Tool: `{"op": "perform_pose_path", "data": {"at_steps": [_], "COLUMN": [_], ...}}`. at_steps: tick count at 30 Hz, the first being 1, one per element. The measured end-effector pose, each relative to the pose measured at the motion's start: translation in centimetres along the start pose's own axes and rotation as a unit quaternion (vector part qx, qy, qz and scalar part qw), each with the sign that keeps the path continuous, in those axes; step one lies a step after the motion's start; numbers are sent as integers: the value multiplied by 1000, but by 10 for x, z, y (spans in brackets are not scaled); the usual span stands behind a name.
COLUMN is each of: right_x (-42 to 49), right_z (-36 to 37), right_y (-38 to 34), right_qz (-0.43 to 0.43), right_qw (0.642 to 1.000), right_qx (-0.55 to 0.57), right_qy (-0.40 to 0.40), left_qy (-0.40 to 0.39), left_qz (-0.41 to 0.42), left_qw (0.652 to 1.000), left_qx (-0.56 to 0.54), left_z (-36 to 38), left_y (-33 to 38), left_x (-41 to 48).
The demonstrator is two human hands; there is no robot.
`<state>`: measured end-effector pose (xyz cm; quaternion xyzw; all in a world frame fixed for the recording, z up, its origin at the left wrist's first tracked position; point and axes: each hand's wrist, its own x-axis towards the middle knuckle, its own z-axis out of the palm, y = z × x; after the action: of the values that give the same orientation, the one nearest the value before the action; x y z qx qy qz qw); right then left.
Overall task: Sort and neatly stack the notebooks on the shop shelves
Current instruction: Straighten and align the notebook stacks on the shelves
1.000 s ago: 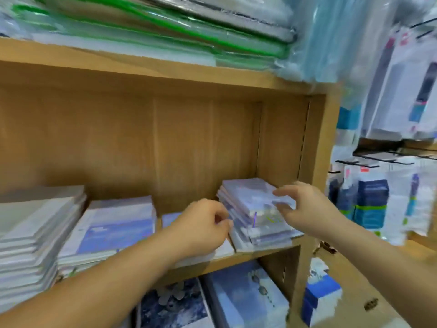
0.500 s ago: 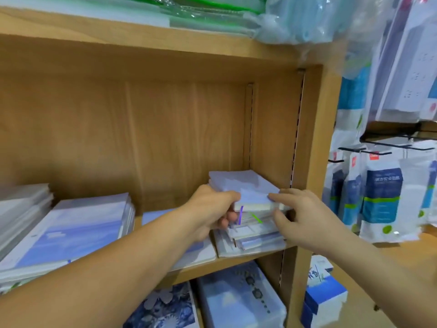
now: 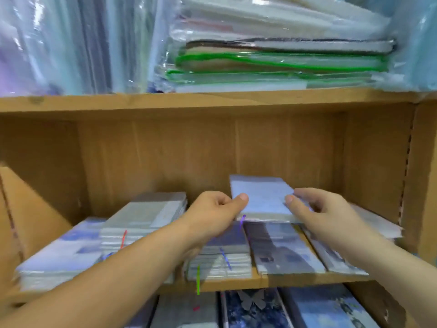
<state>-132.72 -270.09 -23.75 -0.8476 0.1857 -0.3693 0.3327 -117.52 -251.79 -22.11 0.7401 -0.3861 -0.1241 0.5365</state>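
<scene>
Head view shows the left hand (image 3: pixel 212 214) and the right hand (image 3: pixel 314 214) each clamped on a near corner of a small lilac stack (image 3: pixel 261 197) of notebooks, thumbs on top and fingers curled beneath. The stack appears held just clear of the middle shelf (image 3: pixel 260 284), above the flat-lying notebooks (image 3: pixel 283 247) on its right half. Judged step: one sorted bundle is being carried to its place and is not yet set down. The next move calls for lowering it level onto a matching pile with edges squared, as the wrapping looks slick. Materials: thin rectangular soft-cover books in glossy clear film, with print too blurred to read. Thin coloured strands (image 3: pixel 224 259) hang from several bundles. A taller grey-white pile (image 3: pixel 146 216) stands to the left. The shelf is matt wood-grain board. On the board above, film-wrapped folders (image 3: pixel 272 62) lie stacked, some green-edged.
</scene>
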Motion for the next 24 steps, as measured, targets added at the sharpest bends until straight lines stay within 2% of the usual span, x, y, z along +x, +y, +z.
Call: {"op": "perform_pose_path", "data": {"at_steps": [4,8,13,15,20,22,24], "right_x": [17,33,36,35,33,31,30], "right_z": [66,135,200,213,212,204,198], "right_y": [-58,-105,-142,-150,-147,-142,-139], "right_qz": [-41,-89,-87,-98,-125,-142,-133], "right_qw": [999,996,993,991,969,958,961], "right_qx": [23,-13,-34,-52,-185,-222,-193], "right_qy": [-14,-18,-68,-71,-110,-113,-145], "left_qy": [32,81,118,121,98,97,85], "left_qz": [24,50,19,3,-9,-2,9], "left_qw": [998,989,986,988,992,988,984], "left_qx": [57,112,113,92,83,118,157], "left_z": [-93,-167,-219,-228,-232,-237,-242], "left_y": [-12,-38,-69,-79,-106,-112,-115], "left_x": [-21,-37,-47,-48,-46,-46,-45]}}
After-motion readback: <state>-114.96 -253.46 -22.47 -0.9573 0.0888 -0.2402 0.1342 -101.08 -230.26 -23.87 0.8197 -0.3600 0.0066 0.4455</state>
